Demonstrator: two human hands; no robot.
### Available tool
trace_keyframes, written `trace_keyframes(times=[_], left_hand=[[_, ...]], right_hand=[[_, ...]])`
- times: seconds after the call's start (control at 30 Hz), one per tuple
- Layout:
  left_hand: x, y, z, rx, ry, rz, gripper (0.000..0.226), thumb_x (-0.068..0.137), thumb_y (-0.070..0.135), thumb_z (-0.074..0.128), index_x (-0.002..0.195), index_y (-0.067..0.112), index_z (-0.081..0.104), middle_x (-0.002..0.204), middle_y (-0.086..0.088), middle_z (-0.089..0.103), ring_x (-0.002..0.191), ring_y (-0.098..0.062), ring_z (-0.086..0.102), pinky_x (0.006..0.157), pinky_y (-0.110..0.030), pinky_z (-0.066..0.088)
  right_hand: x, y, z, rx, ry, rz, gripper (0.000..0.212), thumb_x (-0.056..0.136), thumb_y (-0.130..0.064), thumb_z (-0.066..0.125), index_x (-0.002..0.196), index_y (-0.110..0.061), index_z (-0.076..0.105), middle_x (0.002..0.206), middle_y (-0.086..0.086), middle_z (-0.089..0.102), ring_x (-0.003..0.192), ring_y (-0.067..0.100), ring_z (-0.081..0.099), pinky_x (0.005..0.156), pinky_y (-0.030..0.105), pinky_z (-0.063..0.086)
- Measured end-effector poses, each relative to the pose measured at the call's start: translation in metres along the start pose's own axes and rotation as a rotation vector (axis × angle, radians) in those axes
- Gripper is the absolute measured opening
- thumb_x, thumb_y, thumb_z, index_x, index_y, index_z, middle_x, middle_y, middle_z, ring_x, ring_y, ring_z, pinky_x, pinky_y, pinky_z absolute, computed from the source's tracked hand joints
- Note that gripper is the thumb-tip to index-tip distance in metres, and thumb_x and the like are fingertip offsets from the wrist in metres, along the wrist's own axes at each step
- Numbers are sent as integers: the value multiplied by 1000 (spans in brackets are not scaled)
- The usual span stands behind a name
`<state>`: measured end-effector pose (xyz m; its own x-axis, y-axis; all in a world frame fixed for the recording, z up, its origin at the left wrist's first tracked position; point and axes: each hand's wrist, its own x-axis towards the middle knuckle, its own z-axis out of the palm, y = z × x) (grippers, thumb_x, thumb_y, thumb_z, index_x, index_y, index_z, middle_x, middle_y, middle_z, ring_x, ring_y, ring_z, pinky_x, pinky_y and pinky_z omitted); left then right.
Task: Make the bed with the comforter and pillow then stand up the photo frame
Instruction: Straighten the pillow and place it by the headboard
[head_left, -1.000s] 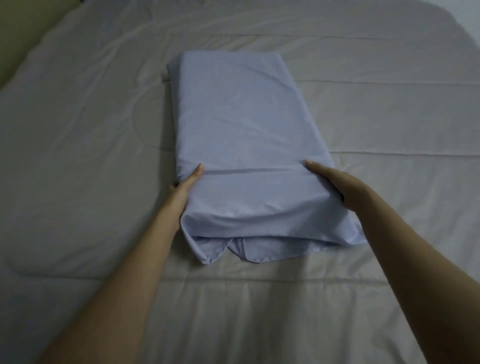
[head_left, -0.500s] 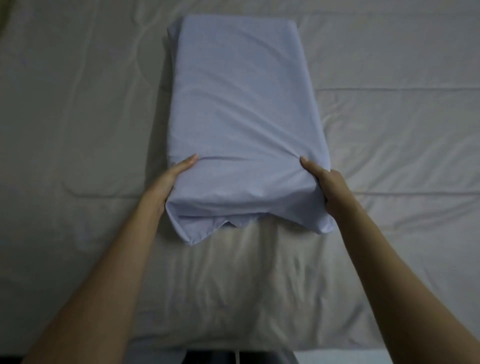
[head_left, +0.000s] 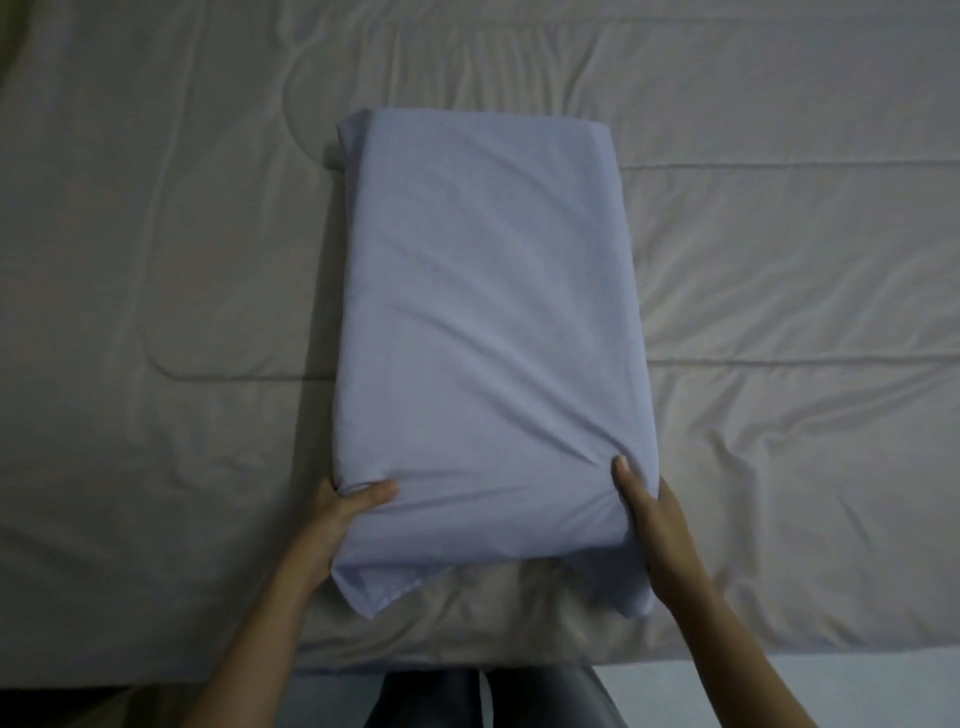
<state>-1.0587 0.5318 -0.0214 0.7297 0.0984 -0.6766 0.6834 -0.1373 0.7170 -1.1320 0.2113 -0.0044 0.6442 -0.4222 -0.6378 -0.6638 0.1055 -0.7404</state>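
**Both hands hold the pillow at its near end**

The left hand (head_left: 340, 512) grips the near left corner of the pillow (head_left: 488, 322), thumb on top, other fingers hidden below. The pillow lies lengthwise on the pale comforter (head_left: 779, 270). The right hand (head_left: 655, 512) clasps its near right corner, thumb pressing into the fabric.

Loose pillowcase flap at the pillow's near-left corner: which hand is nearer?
Left. The left hand grips the pillow edge directly above the flap. The right hand holds the opposite near corner, across the pillow's width.
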Motion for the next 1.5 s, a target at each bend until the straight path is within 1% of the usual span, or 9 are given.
trace_keyframes(times=[0.23, 0.37, 0.47, 0.63, 0.83, 0.97, 1.1, 1.3, 1.5], left_hand=[[10, -10, -6, 11, -132, -23, 101, 33, 43, 82, 125, 15, 53, 109, 7, 65, 98, -8, 62, 83, -24, 47], [12, -1, -4, 47, 26, 86, 93, 66, 58, 75, 141, 11, 45, 137, -5, 55, 126, -22, 52, 103, -31, 41], [4, 26, 16, 519, 329, 410, 76, 94, 54, 43, 151, 8, 25, 157, -11, 27, 145, -26, 25, 118, -38, 23], [-12, 60, 76, 1007, 281, 966, 61, 99, 41, 28, 152, 11, 20, 160, -9, 16, 149, -27, 8, 117, -46, 8], [38, 30, 69, 1348, 105, 796, 60, 96, 42, 26, 148, 14, 36, 158, -8, 25, 146, -31, 22, 107, -61, 30], [38, 74, 82, 1202, 326, 980, 59, 98, 39, 28, 151, 12, 27, 159, -8, 12, 148, -33, 13, 116, -54, 11], [69, 62, 76, 1373, 156, 831, 61, 96, 43, 25, 150, 14, 30, 159, -9, 19, 147, -31, 18, 109, -61, 28], [96, 120, 94, 1244, 331, 982, 61, 97, 37, 27, 151, 8, 27, 158, -11, 22, 147, -31, 18, 115, -54, 17], [145, 135, 102, 1326, 211, 835, 67, 94, 43, 19, 146, 4, 37, 154, -17, 32, 144, -36, 27, 112, -60, 26]], right_hand=[[10, 17, 4, -83, 16, -8, 53, 88, -49, 58, 131, -19, 52, 124, -3, 58, 108, 14, 53, 90, 28, 39], [17, 12, 4, -381, 227, -107, 72, 90, -55, 52, 147, -16, 32, 147, 11, 42, 129, 28, 46, 107, 40, 38], [15, -19, 18, -661, 352, -359, 73, 93, -52, 32, 151, -10, 20, 157, 15, 22, 145, 31, 21, 118, 44, 16], [-5, -69, 70, -863, 431, -835, 63, 97, -38, 30, 151, -9, 18, 158, 14, 16, 147, 31, 11, 116, 46, 4], [54, -13, 76, -1291, 20, -792, 64, 95, -52, 25, 150, -18, 27, 158, 0, 18, 147, 23, 14, 112, 59, 25], [66, -52, 85, -1069, 306, -686, 67, 95, -50, 22, 151, -13, 22, 159, 10, 14, 148, 30, 9, 117, 51, 5], [80, -50, 98, -1256, 44, -805, 67, 95, -52, 22, 152, -17, 21, 159, 0, 11, 147, 21, 6, 117, 55, 16], [109, -111, 124, -1065, 339, -796, 68, 95, -49, 11, 153, -13, 12, 160, 4, 0, 149, 25, -1, 118, 46, -7], [169, -121, 138, -1218, 154, -702, 70, 95, -53, 12, 153, -16, 10, 162, 2, 2, 149, 22, -3, 119, 52, 1]])
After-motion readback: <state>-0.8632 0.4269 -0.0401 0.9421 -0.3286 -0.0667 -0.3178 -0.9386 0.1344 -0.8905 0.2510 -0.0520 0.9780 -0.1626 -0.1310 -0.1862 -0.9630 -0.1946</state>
